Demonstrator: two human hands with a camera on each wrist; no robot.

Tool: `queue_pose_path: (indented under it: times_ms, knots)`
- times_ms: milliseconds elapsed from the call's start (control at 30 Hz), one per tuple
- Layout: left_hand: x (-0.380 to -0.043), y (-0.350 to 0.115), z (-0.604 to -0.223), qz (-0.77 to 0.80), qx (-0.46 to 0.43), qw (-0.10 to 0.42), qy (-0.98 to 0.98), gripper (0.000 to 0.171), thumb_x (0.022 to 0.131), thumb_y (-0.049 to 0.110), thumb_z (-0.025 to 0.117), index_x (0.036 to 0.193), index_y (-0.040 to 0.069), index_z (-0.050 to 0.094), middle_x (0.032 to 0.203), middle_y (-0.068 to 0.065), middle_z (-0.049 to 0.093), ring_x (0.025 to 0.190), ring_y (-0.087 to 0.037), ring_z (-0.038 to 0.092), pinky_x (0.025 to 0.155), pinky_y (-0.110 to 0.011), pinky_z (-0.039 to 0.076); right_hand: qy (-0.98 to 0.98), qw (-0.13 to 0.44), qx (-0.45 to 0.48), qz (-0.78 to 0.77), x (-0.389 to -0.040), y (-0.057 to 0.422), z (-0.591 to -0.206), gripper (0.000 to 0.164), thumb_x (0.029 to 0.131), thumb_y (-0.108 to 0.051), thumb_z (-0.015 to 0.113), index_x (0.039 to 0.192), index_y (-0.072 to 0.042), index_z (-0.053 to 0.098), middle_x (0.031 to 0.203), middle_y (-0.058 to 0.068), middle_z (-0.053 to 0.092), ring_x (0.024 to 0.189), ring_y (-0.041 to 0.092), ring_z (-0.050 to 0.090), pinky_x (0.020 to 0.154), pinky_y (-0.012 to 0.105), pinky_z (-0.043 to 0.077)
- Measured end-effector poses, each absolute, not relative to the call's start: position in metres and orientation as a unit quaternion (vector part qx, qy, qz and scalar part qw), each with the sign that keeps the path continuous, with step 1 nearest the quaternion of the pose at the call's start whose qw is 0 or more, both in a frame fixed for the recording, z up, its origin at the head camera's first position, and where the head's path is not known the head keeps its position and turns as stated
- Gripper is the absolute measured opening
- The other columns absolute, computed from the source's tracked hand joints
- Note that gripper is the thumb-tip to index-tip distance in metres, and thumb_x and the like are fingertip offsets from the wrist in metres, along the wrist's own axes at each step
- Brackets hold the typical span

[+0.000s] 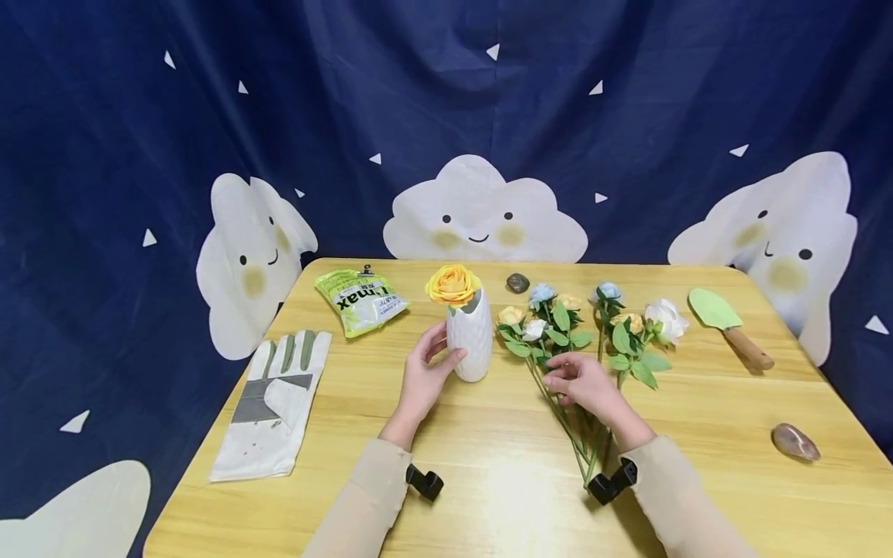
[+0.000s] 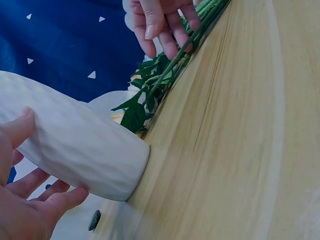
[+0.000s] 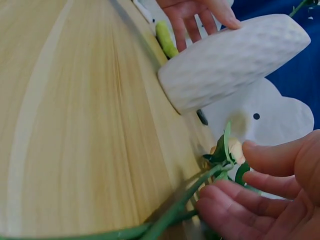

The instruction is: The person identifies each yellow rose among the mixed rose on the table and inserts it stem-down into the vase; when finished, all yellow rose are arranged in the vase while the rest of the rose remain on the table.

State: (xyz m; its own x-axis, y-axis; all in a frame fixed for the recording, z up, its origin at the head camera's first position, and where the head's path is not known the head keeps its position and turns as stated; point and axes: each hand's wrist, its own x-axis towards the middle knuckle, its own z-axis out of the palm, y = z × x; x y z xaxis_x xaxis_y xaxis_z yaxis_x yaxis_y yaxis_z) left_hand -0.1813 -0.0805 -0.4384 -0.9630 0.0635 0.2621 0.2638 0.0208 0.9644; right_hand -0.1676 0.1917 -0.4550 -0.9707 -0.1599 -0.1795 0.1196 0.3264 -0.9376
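Note:
A white textured vase (image 1: 470, 341) stands upright on the table, one yellow-orange rose (image 1: 453, 285) showing at its mouth. My left hand (image 1: 427, 370) holds the vase, thumb on the near side and fingers around the left; the left wrist view also shows this hand (image 2: 35, 195) on the vase (image 2: 80, 140). Over the green stems of a flower bunch (image 1: 551, 322) hovers my right hand (image 1: 586, 384). In the right wrist view, the thumb and fingers of that hand (image 3: 270, 190) are apart beside a leafy stem (image 3: 185, 200), gripping nothing. Whether the fingertips touch the stem is unclear.
A second flower bunch (image 1: 628, 325) lies right of the first. Farther right are a green trowel (image 1: 725, 322) and a brown stone (image 1: 795, 442). A dark stone (image 1: 518, 283) lies behind the vase. At left are a green-white bag (image 1: 359, 301) and a glove (image 1: 272, 411).

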Motion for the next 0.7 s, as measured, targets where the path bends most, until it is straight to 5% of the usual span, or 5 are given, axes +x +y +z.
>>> queue_pose_path:
  times_ms: [700]
  knots:
    - [-0.180,-0.081,-0.437,-0.687,-0.116,0.075,-0.713,0.049,0.083,0.006,0.069,0.129,0.002,0.051,0.126,-0.019,0.054,0.112,-0.037,0.051,0.094,-0.051,0.042,0.813,0.130,0.031,-0.566,-0.179,0.174,-0.455,0.031,0.084,0.008,0.060,0.114,0.009,0.053,0.078,0.011,0.056,0.067,0.021,0.057,0.057,0.034,0.052]
